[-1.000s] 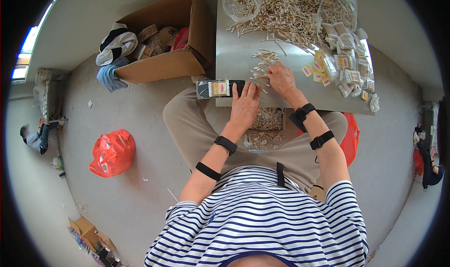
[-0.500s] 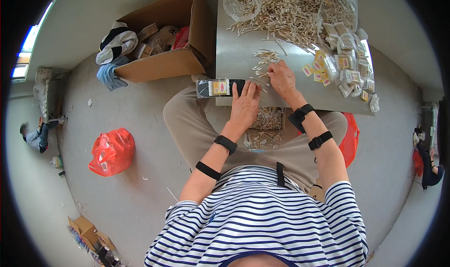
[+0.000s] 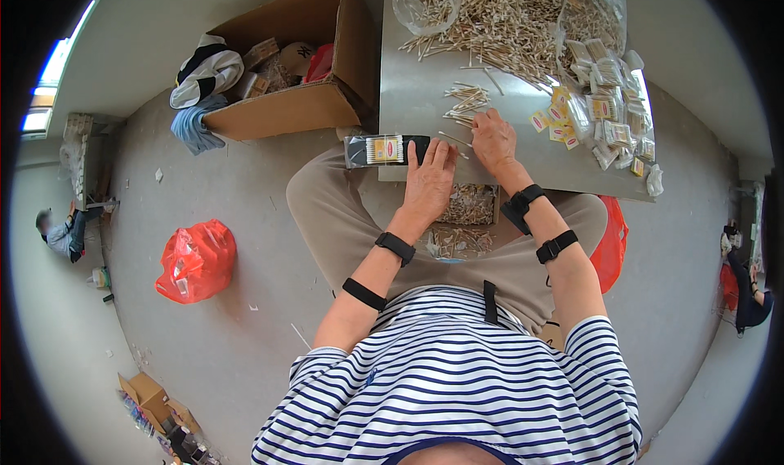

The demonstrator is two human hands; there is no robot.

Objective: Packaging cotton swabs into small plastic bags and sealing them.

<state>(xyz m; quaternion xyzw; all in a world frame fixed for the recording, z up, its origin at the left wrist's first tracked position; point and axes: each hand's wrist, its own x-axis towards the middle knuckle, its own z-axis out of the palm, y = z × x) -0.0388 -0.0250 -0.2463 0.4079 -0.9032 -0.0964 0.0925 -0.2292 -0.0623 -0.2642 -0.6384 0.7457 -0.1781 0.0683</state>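
My left hand (image 3: pixel 427 183) lies with its fingers stretched out over the right end of a black strip (image 3: pixel 417 145) at the table's near left edge. On that strip sits a clear plastic bag (image 3: pixel 354 151) holding a row of cotton swabs with a yellow-and-red card (image 3: pixel 386 149). My right hand (image 3: pixel 495 144) is closed, its fingertips pinched at the near ends of swabs from a small pile (image 3: pixel 466 99). The exact swabs in its grip are partly hidden. One loose swab (image 3: pixel 454 139) lies between my two hands.
A big heap of swabs (image 3: pixel 506 24) covers the table's far side. Several filled packs (image 3: pixel 608 110) and loose yellow cards (image 3: pixel 559 115) lie right. Left stand a cardboard box (image 3: pixel 282 110) and a red bag (image 3: pixel 196 261) on the floor. Two people sit far off at either side.
Swabs by my right fingertips have shifted slightly, and the fingers have drawn in a little closer. My left hand stays on the black strip.
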